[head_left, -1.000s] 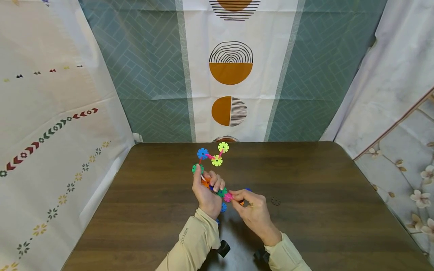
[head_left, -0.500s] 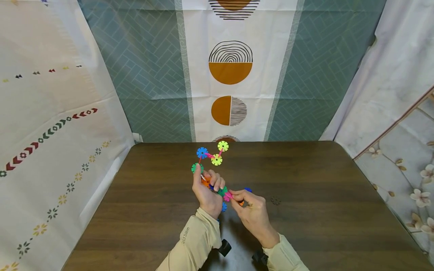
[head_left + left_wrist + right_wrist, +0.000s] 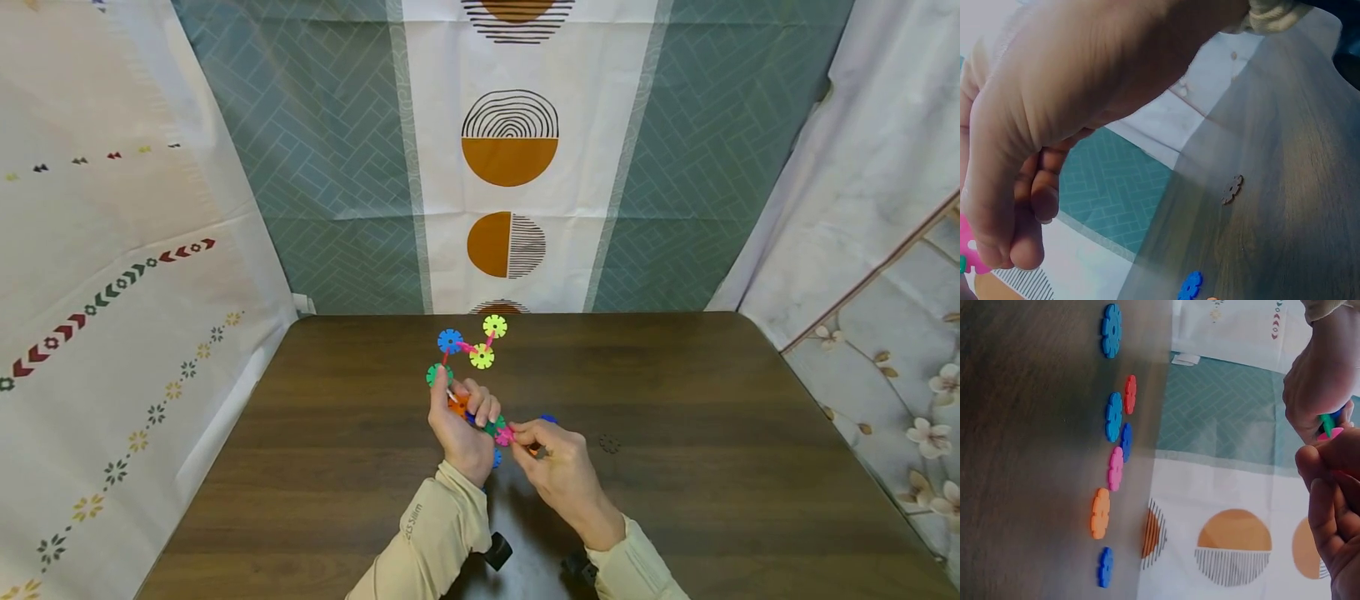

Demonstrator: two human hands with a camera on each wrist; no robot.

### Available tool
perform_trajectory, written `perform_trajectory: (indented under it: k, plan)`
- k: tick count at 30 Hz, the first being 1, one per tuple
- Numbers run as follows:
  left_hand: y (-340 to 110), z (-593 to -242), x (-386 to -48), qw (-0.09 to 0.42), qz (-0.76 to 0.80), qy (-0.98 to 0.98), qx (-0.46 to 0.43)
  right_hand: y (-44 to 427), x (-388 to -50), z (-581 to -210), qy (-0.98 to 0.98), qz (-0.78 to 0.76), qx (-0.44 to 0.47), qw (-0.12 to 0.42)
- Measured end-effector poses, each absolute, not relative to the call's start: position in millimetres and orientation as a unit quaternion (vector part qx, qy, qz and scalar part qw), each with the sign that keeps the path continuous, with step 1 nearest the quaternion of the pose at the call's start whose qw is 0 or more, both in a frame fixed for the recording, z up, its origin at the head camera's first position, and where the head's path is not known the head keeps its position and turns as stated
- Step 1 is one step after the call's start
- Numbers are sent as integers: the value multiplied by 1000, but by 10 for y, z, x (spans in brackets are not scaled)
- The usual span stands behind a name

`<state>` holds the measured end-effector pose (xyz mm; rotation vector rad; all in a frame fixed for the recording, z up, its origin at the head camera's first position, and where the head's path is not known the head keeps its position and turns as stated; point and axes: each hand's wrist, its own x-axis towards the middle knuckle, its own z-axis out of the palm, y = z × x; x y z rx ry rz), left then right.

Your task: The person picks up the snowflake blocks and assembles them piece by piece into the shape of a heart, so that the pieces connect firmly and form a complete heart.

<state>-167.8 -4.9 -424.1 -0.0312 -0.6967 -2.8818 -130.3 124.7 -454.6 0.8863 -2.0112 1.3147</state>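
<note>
My left hand (image 3: pixel 467 437) grips a chain of slotted plastic snowflake discs in the head view. Beyond its thumb the chain rises through a green disc (image 3: pixel 437 376), a blue disc (image 3: pixel 450 341) and two yellow discs (image 3: pixel 482 357), with pink and red discs edge-on between them. An orange disc (image 3: pixel 459 406) shows between thumb and curled fingers. At the near end, my right hand (image 3: pixel 558 471) pinches a pink disc (image 3: pixel 504 437) between thumb and forefinger, against a green one. The left wrist view shows the right hand (image 3: pixel 1016 187) at this pink disc; how the slots meet is hidden.
Loose discs lie on the wooden table, partly behind the hands: a light blue one (image 3: pixel 1111 331), red (image 3: pixel 1130 394), pink (image 3: pixel 1115 469), orange (image 3: pixel 1100 514) and dark blue (image 3: pixel 1105 567). A brown disc (image 3: pixel 609 444) lies right of the right hand. Patterned cloths hang around the table.
Both hands stay almost in place, with the same grip on the discs. The chain and the hands shift only very slightly.
</note>
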Motion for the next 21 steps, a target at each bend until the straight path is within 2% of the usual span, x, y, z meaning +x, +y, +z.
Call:
perform_trajectory:
  k: [5, 14, 18, 21]
  plan:
    - [-78, -4259, -1696, 69, -970, -231, -10, 1241, -1299, -4564, -757, 504, 314, 272]
    - [-181, -4262, -1725, -6, -964, -262, -29, 1274, -1311, -4581, -763, 505, 316, 249]
    - [-227, -4253, -1728, -27, -950, -309, -28, 1353, -1321, -4566, -784, 500, 310, 198]
    - [-262, -4255, -1727, -42, -942, -331, -20, 1500, -1362, -4547, -829, 476, 256, 144]
